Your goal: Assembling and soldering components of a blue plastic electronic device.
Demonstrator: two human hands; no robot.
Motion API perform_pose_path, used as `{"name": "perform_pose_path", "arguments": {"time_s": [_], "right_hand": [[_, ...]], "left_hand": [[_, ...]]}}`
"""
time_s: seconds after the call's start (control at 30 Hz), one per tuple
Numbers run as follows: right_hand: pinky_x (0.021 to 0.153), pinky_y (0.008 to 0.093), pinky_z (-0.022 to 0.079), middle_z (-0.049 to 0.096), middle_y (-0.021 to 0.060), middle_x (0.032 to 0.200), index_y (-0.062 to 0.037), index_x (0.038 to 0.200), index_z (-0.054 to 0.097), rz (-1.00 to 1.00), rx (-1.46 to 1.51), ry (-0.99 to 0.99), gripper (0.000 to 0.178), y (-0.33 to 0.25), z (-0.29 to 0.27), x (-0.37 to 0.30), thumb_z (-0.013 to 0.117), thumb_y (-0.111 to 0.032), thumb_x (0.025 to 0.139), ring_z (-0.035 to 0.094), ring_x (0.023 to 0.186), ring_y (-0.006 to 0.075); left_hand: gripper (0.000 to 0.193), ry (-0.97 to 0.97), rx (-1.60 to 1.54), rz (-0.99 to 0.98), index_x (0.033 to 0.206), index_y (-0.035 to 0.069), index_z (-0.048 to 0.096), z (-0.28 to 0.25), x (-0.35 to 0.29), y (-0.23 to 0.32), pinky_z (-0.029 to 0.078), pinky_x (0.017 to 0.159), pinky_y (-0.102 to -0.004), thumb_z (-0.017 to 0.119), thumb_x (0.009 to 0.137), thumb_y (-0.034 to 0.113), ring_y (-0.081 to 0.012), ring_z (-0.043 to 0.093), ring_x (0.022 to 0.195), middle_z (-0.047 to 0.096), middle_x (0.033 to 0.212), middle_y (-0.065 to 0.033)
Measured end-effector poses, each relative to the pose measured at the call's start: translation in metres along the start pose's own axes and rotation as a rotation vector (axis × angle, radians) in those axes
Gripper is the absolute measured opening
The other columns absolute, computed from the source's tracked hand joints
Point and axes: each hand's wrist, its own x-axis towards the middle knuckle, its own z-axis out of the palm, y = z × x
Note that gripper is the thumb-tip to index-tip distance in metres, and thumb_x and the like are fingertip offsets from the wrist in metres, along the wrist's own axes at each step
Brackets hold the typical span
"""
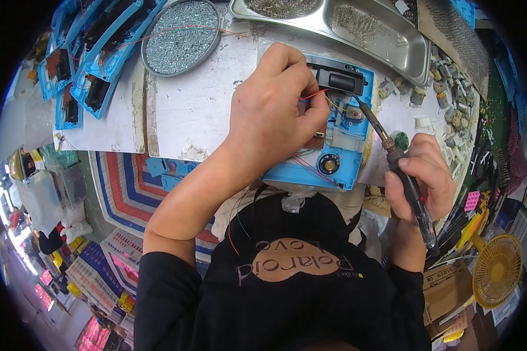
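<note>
My right hand [428, 178] is closed round the dark handle of a soldering iron [388, 143]. The iron's tip points up and left, close to the edge of a black rectangular part [342, 82] in a blue plastic housing [348, 171]. My left hand [275, 99] reaches over the housing, thumb and fingers pinched on a thin red wire [315, 94] beside that black part. Lower in the housing sit a round black part with a brass-coloured centre [328, 164] and more loose thin wires. My left hand hides the housing's left side.
A round tray of small metal screws [181, 38] stands at the back left. More blue housings [99, 64] lie beyond it. A steel compartment tray [380, 44] holds small metal pieces. Small motor-like parts [451, 111] are heaped at right, near a yellow fan [498, 271].
</note>
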Motion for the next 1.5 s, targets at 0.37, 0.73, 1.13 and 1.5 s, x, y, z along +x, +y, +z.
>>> {"name": "perform_pose_path", "arguments": {"time_s": [0.37, 0.73, 1.13, 1.5], "right_hand": [[0.067, 0.0395, 0.049, 0.06, 0.0077, 0.068, -0.0025, 0.101, 0.065, 0.001, 0.011, 0.009, 0.029, 0.001, -0.001, -0.001, 0.08, -0.002, 0.077, 0.055, 0.057, 0.0239], [0.068, 0.0397, 0.05, 0.06, 0.0078, 0.067, -0.0024, 0.102, 0.065, -0.008, 0.022, 0.012, 0.029, 0.001, 0.0, 0.001, 0.08, -0.002, 0.077, 0.056, 0.057, 0.0237], [0.068, 0.038, 0.047, 0.058, 0.0079, 0.067, -0.0014, 0.105, 0.063, 0.0, -0.011, 0.086, 0.032, 0.005, -0.018, -0.007, 0.08, -0.001, 0.078, 0.052, 0.057, 0.0237], [0.061, 0.0356, 0.043, 0.061, 0.0091, 0.073, -0.0009, 0.105, 0.063, 0.062, 0.005, 0.137, 0.032, 0.011, -0.023, -0.024, 0.078, 0.002, 0.077, 0.054, 0.061, 0.0234]], "left_hand": [[0.01, -0.027, 0.027, 0.023, 0.083, -0.002, 0.067, -0.003, 0.001, 0.0, 0.053, 0.062, -0.0257, 0.075, 0.079, 0.001, -0.0136, 0.061, 0.073, 0.055, 0.093, -0.0076], [0.01, -0.028, 0.009, 0.01, 0.083, -0.003, 0.067, -0.002, 0.0, 0.001, 0.053, 0.062, -0.0264, 0.075, 0.078, 0.001, -0.0143, 0.061, 0.072, 0.056, 0.095, -0.0084], [0.007, 0.013, -0.064, 0.011, 0.09, -0.002, 0.069, -0.007, 0.001, 0.01, 0.051, 0.057, -0.0254, 0.073, 0.085, 0.0, -0.0095, 0.062, 0.066, 0.058, 0.096, -0.0078], [0.011, -0.262, 0.25, 0.217, 0.092, 0.007, 0.07, 0.007, 0.011, 0.031, 0.051, 0.057, -0.0355, 0.078, 0.083, 0.008, -0.0265, 0.065, 0.067, 0.062, 0.079, -0.0071]]}}
